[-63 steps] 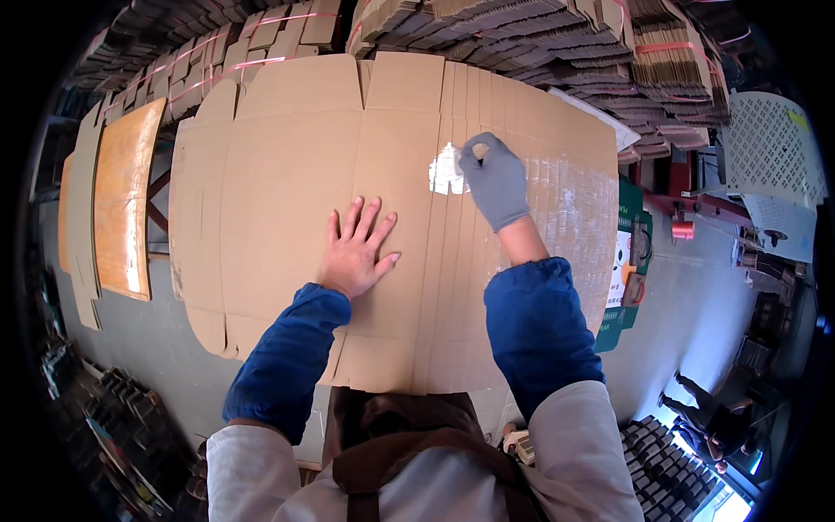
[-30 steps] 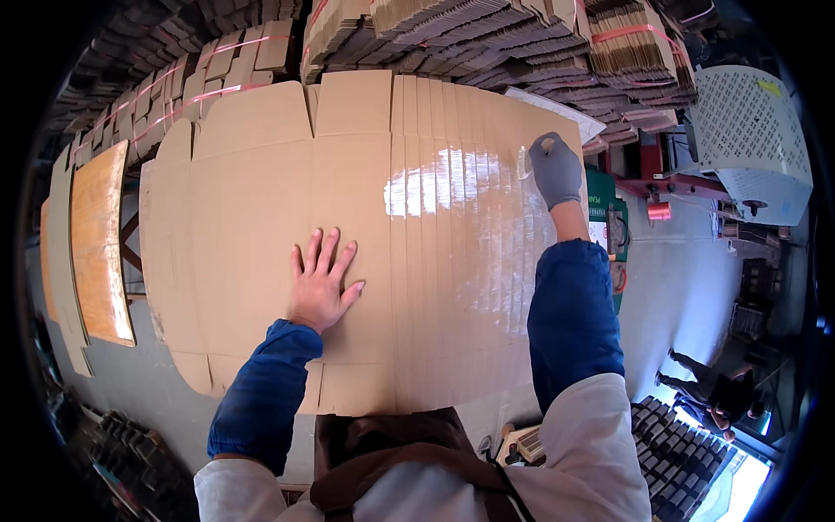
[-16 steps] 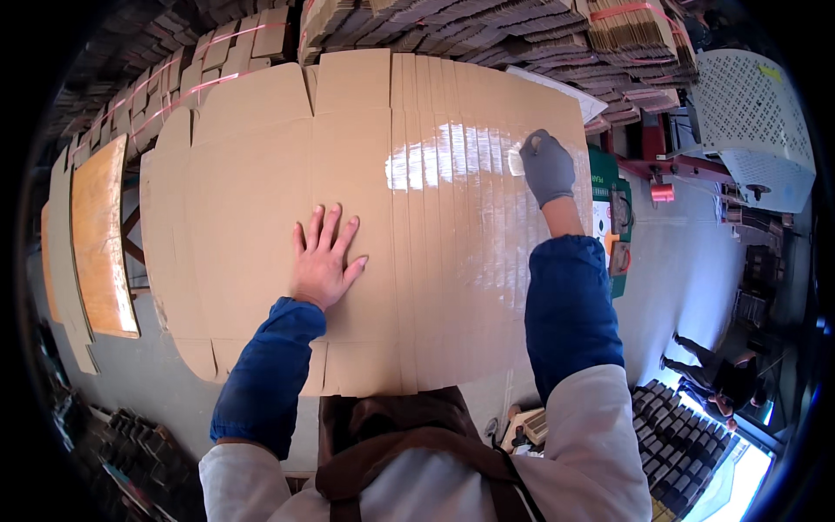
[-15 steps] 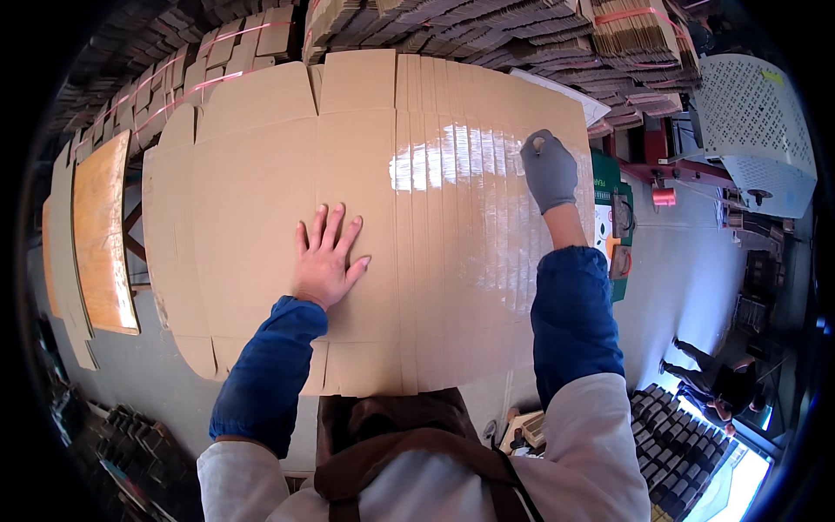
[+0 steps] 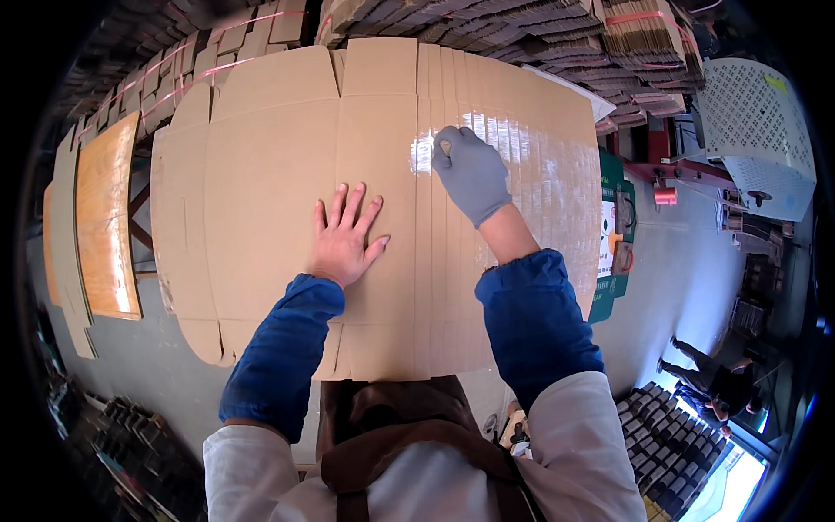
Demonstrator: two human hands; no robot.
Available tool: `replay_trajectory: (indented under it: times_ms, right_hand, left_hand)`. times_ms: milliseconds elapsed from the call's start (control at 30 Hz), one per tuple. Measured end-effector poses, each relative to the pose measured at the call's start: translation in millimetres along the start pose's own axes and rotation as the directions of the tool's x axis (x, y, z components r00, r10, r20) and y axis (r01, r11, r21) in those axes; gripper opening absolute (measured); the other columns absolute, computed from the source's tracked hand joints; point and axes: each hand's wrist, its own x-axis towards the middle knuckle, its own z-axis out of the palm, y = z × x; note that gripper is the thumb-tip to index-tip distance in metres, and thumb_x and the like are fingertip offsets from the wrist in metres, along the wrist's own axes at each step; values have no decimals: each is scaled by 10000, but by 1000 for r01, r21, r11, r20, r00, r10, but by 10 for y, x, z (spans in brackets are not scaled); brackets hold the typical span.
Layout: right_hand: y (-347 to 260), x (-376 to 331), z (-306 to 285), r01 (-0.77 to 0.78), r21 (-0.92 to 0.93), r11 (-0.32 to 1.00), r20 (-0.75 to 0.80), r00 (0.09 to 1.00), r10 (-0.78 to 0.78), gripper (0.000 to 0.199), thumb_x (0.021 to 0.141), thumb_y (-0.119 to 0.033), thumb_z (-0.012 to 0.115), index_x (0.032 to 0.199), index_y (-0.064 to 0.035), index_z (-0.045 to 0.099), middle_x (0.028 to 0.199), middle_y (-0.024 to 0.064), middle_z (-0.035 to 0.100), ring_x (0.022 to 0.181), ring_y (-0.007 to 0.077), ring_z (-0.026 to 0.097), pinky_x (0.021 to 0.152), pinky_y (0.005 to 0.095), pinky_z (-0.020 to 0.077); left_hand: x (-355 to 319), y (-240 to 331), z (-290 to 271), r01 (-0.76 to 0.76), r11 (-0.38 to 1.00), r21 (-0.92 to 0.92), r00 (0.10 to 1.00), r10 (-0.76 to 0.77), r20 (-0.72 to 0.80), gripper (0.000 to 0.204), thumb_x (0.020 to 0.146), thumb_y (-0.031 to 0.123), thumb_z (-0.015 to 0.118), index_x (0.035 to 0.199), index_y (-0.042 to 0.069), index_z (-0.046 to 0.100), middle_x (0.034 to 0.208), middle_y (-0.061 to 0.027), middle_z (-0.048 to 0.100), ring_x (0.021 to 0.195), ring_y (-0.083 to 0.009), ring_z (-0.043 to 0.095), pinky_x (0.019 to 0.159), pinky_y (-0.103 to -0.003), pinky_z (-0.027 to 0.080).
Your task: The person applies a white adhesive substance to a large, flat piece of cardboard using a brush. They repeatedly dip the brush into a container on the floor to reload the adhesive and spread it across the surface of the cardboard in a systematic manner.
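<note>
Flat sheets of brown cardboard (image 5: 270, 139) with creases and cut flaps lie in front of me. Toward the right, several sheets overlap like stepped strips, their edges running away from me. A shiny, wet-looking patch (image 5: 500, 135) spreads across these strips. My bare left hand (image 5: 344, 248) rests flat on the top sheet, fingers spread. Over the left end of the shiny patch is my right hand (image 5: 474, 174), in a grey glove and closed. A small tan tip shows at its thumb side; what the fist holds underneath is hidden.
Stacked cardboard (image 5: 513, 43) stands along the far side, partly tied with pink strips. A wooden board (image 5: 106, 217) is at the left. Right of the sheets are a green printed carton (image 5: 613, 252) and a white perforated machine guard (image 5: 752, 122). Another person (image 5: 731, 383) stands farther right.
My right hand has swept left across the stepped strips, from the right end of the shiny patch to its left end. My left hand stays flat on the cardboard.
</note>
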Motion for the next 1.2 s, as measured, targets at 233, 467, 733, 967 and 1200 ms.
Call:
replay_trajectory:
  times_ms: [233, 467, 733, 967, 1200]
  right_hand:
    - [-128, -598, -396, -259, 243, 935, -112, 950, 292, 102, 867, -204, 636, 915, -122, 601, 904, 150, 643, 770, 372, 665, 694, 466, 540]
    - [155, -953, -409, -297, -197, 934, -35, 955, 296, 54, 871, -145, 611, 877, -93, 598, 857, 127, 616, 757, 311, 636, 652, 431, 543]
    - [265, -895, -180, -122, -328, 937, 2, 992, 129, 63, 847, -101, 602, 898, -71, 622, 901, 111, 652, 814, 282, 650, 671, 399, 553]
    - [691, -810, 6, -103, -258, 961, -49, 994, 94, 102, 871, -129, 593, 957, -89, 630, 907, 119, 658, 834, 291, 658, 691, 421, 553]
    - [337, -960, 29, 8, -123, 992, -78, 997, -18, 150, 855, -128, 620, 996, -90, 653, 945, 128, 673, 860, 329, 658, 728, 430, 551]
  left_hand:
    - [-47, -48, 69, -4, 1000, -10, 999, 4, -40, 678, 895, 472, 600, 1496, 232, 397, 1612, -77, 249, 1493, -343, 177, 1151, -650, 158]
    - [-41, -35, 65, -5, 1000, 4, 999, 5, -44, 659, 913, 487, 574, 1494, 227, 403, 1614, -78, 250, 1497, -334, 172, 1162, -645, 139]
    - [-48, -13, 78, -4, 1000, 26, 999, 5, -40, 664, 914, 486, 571, 1498, 221, 399, 1617, -79, 244, 1498, -334, 172, 1165, -641, 127]
    - [-10, -9, 96, -5, 999, 52, 999, 8, -53, 683, 897, 481, 591, 1500, 223, 400, 1619, -79, 241, 1499, -333, 172, 1167, -633, 123]
    - [10, 42, 105, -13, 998, 68, 998, 17, -55, 684, 895, 463, 589, 1502, 212, 398, 1618, -89, 249, 1499, -338, 173, 1165, -619, 134]
